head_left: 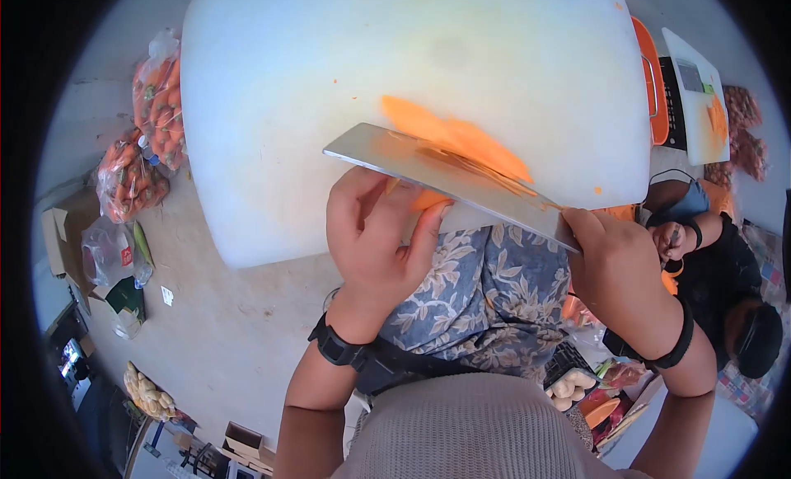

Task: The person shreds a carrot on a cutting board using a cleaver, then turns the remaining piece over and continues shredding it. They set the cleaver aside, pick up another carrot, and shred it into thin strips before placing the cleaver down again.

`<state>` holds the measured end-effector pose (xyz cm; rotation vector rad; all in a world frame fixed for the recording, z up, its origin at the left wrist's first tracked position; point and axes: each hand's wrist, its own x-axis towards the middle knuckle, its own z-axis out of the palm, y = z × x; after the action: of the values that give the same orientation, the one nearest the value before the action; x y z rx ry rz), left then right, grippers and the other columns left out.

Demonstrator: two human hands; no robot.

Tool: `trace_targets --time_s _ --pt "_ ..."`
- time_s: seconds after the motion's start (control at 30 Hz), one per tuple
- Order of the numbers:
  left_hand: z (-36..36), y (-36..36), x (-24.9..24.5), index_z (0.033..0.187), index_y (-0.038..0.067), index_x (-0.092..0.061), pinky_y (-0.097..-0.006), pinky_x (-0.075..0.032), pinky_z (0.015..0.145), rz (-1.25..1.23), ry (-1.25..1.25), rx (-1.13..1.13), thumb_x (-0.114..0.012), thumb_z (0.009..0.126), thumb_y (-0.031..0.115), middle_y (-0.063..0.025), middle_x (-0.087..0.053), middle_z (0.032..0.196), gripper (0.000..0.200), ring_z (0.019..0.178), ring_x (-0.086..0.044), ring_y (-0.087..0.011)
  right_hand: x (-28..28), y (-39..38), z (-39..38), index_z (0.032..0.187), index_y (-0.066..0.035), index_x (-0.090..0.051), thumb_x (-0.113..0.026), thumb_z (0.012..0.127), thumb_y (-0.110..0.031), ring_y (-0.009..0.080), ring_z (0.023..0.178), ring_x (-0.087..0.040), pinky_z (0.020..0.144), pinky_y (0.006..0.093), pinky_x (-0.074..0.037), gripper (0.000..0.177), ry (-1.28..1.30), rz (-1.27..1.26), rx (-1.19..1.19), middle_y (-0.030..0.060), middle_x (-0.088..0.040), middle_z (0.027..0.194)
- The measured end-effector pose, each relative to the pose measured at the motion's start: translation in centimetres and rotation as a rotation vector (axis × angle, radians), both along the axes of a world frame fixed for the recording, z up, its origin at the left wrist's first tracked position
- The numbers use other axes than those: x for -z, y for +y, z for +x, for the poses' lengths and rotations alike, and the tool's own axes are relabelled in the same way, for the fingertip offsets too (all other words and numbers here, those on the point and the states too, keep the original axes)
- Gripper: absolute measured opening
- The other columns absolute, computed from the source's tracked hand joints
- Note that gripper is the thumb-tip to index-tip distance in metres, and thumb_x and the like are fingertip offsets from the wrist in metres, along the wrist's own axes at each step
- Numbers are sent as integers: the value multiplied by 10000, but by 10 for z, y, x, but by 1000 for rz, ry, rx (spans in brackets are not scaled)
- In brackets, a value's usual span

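The fingers of my right hand (614, 260) are closed at the right end of the knife (461, 178), its handle hidden in the grip; the fingers of my left hand (375, 236) are bent, thumb and fingertips gripping a carrot piece (428, 200) at the near side of the blade. The blade slants from far left to near right above the white board (329, 50); it obstructs the view of part of the carrot piece and of some left fingertips. Carrot slices (490, 153) lie overlapped on the board, at the far side of the blade; small orange bits (598, 190) are scattered about. Left of the board: two carrot bags (161, 100); right: an orange basin (650, 75), a second board (688, 108) with orange pieces, and, nearer, a co-worker's hand (671, 240), apart from mine.
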<state>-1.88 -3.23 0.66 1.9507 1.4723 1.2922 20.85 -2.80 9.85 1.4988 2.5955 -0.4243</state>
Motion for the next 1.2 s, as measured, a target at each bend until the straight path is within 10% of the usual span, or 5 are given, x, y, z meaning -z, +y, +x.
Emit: trace_targets --time_s 1.2 --pt "-16 -21 0 1014 106 -692 -391 -490 816 -353 18 64 -784 673 188 -63 -670 992 362 974 -612 -312 -35 -15 10 1115 63 -583 -620 545 4 219 545 -523 483 335 -410 575 -60 -123 57 75 -486 690"
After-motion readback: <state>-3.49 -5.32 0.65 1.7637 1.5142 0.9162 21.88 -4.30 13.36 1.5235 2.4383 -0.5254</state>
